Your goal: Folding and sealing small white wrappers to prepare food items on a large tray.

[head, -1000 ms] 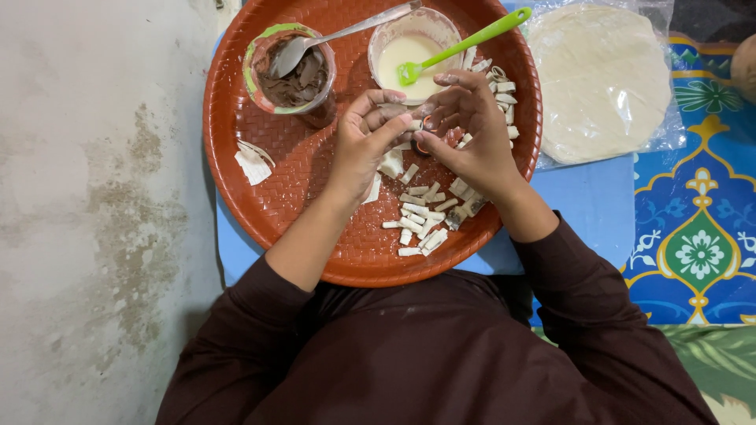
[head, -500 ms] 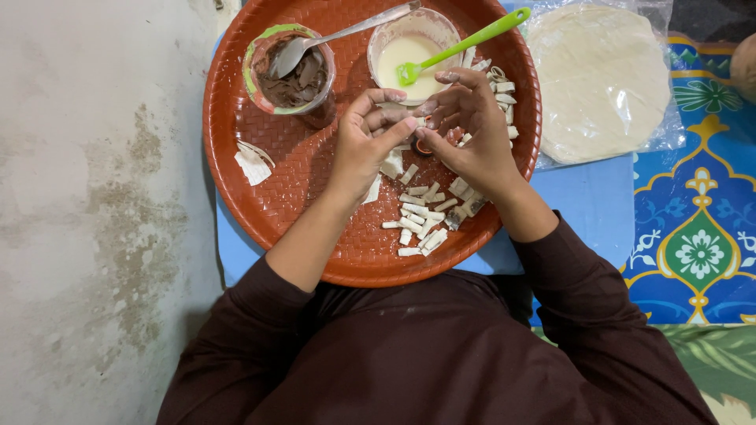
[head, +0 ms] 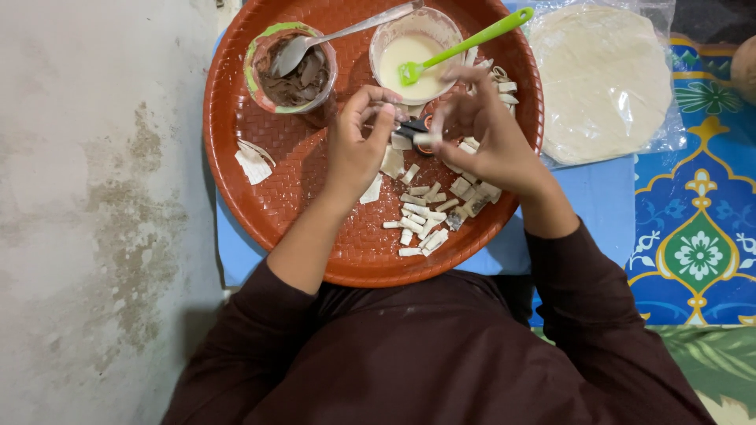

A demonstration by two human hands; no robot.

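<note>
Only one package in view: a clear plastic bag [head: 610, 79] holding a stack of round, pale flatbreads, lying flat to the right of the right hand's fingers [head: 465, 98], well apart from them, just beside the tray's far rim. Crinkled, glossy, colourless film. No labels, signs or screens visible.

One woven red tray [head: 260, 197] held two cups [head: 290, 69], one metal spoon [head: 346, 33], one green brush [head: 465, 46], and over twenty pale dough strips [head: 421, 212]; two hands [head: 358, 149] worked above it.
</note>
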